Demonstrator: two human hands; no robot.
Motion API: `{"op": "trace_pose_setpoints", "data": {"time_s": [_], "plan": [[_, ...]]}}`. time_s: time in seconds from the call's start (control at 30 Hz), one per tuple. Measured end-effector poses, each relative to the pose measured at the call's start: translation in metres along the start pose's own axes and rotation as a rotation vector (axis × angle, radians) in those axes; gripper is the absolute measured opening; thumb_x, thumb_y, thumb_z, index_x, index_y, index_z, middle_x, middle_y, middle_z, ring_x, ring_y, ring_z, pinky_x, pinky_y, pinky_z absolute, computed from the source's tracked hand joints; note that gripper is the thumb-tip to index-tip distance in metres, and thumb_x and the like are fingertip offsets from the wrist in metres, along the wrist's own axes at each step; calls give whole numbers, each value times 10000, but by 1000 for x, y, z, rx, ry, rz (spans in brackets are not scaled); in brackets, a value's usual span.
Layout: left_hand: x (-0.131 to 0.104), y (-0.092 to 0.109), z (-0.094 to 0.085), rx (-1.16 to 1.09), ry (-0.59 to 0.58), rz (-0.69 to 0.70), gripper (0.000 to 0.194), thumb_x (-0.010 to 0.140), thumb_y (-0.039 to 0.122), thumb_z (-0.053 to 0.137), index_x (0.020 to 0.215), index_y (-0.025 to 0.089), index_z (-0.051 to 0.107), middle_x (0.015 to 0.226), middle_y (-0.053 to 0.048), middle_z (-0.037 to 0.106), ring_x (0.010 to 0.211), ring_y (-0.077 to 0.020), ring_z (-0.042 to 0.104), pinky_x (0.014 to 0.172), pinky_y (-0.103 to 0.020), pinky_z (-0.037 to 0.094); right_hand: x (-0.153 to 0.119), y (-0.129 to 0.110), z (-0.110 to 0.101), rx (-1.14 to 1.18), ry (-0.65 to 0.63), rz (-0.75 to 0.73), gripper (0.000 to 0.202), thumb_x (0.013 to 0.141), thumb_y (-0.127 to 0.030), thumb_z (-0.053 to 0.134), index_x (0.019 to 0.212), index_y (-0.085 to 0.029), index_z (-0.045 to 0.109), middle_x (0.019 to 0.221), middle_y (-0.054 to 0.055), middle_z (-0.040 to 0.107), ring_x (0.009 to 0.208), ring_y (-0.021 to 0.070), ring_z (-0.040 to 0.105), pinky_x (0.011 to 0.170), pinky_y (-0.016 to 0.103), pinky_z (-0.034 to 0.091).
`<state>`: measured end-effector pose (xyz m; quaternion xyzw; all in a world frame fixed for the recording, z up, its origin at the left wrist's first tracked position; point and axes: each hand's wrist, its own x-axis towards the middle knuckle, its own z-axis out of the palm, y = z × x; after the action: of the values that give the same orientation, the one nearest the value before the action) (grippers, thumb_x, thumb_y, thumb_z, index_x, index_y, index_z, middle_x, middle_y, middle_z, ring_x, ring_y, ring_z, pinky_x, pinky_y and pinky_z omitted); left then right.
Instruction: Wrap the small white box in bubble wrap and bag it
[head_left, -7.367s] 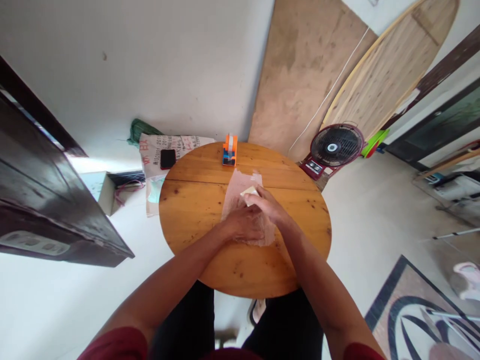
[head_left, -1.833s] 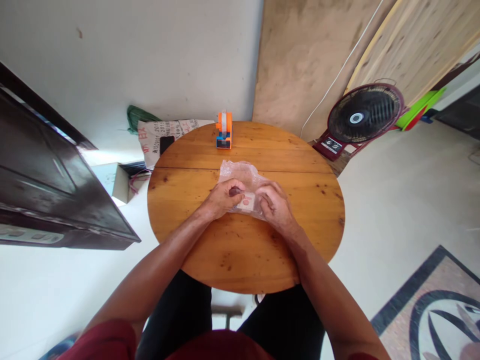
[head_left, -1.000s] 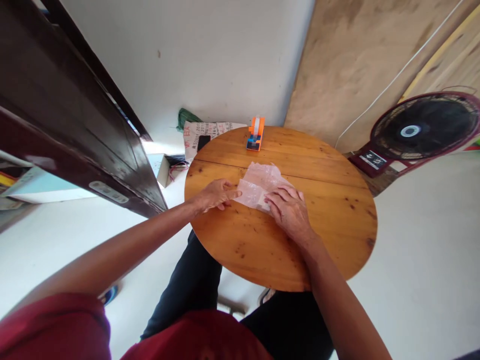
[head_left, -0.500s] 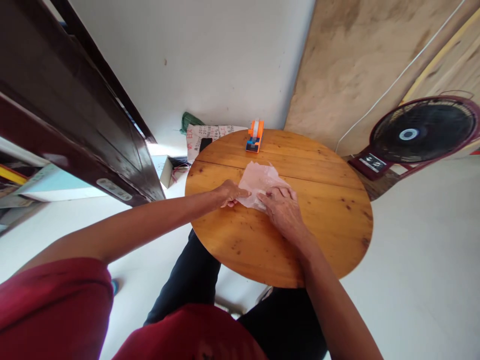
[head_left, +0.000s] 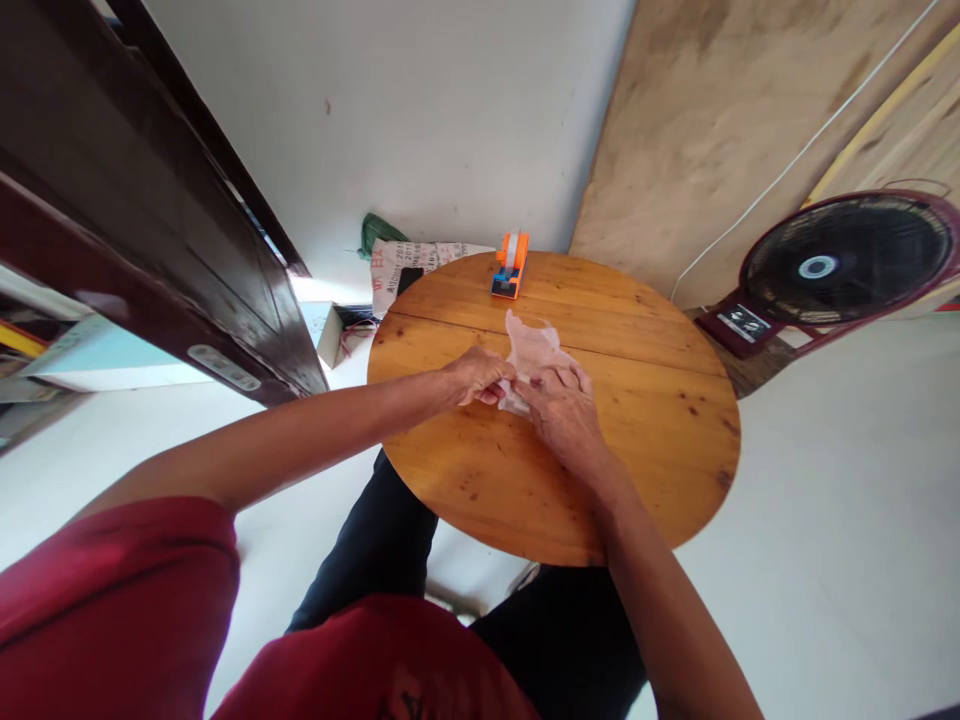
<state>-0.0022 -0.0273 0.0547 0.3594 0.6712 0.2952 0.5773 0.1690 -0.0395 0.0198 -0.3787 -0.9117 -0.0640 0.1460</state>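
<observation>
A thin, crinkled, pale pink sheet (head_left: 534,343) lies on the round wooden table (head_left: 645,430), with its far corner pointing up and away from me. My left hand (head_left: 484,376) pinches its left edge, which is bunched in toward the middle. Over the right part of the sheet, my right hand (head_left: 562,405) holds it down with curved fingers, its thumb pressed near the left fingertips. A whitish folded bit shows below the thumbs; I cannot tell whether something is wrapped inside. Beyond the sheet stands an orange and blue tape dispenser (head_left: 511,265) with a roll in it.
Behind the table's left edge are a printed paper sack (head_left: 386,275) and a green bag (head_left: 379,235). An open box (head_left: 330,335) sits on the floor by the dark wooden door (head_left: 172,220). A black and maroon fan (head_left: 847,262) stands at right, near a plywood panel (head_left: 675,140).
My left hand has moved right, folding the sheet's left side inward toward my right thumb. The right hand stays nearly in place. The view has shifted slightly.
</observation>
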Motion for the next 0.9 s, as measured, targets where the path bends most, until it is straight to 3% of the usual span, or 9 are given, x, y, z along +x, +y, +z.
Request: {"op": "trace_pose_setpoints", "data": {"time_s": [0.2, 0.4, 0.63, 0.8, 0.9], "plan": [[-11, 3, 2, 33, -21, 83, 150, 755, 171, 650, 652, 154, 541, 583, 11, 583, 516, -84, 529, 511, -210, 424, 3, 0, 0, 125, 95, 70, 262, 928, -183, 470, 1146, -188, 614, 1046, 94, 704, 1061, 255, 561, 1135, 466, 193], [-15, -7, -2, 155, -92, 242, 76, 764, 148, 562, 710, 148, 615, 674, -6, 607, 592, -100, 533, 558, -214, 441, 3, 10, 2, 277, 123, 97, 468, 836, -150, 518, 1301, -156, 466, 1013, 79, 738, 1088, 276, 612, 1154, 506, 176], [-11, -38, -2, 650, 8, 796, 217, 836, 187, 500, 762, 179, 704, 684, 5, 547, 672, -120, 501, 642, -231, 386, 1, 14, -3, 323, 114, 107, 511, 802, -83, 472, 1307, -163, 478, 1037, 73, 739, 1143, 258, 591, 1167, 496, 173], [2, -52, -3, 863, 168, 1081, 251, 902, 276, 516, 992, 210, 741, 954, -69, 610, 880, -180, 556, 778, -296, 423, 0, 17, 1, 321, 140, 85, 492, 816, -65, 448, 1298, -149, 490, 1026, 74, 742, 1224, 249, 539, 1161, 483, 186], [6, -53, -5, 1002, 186, 1264, 254, 921, 252, 500, 1032, 186, 719, 1134, -102, 623, 1015, -226, 538, 877, -363, 417, -1, 20, 3, 286, 134, 112, 469, 807, -75, 467, 1263, -162, 526, 1076, 90, 727, 1237, 254, 525, 1143, 476, 220]]}}
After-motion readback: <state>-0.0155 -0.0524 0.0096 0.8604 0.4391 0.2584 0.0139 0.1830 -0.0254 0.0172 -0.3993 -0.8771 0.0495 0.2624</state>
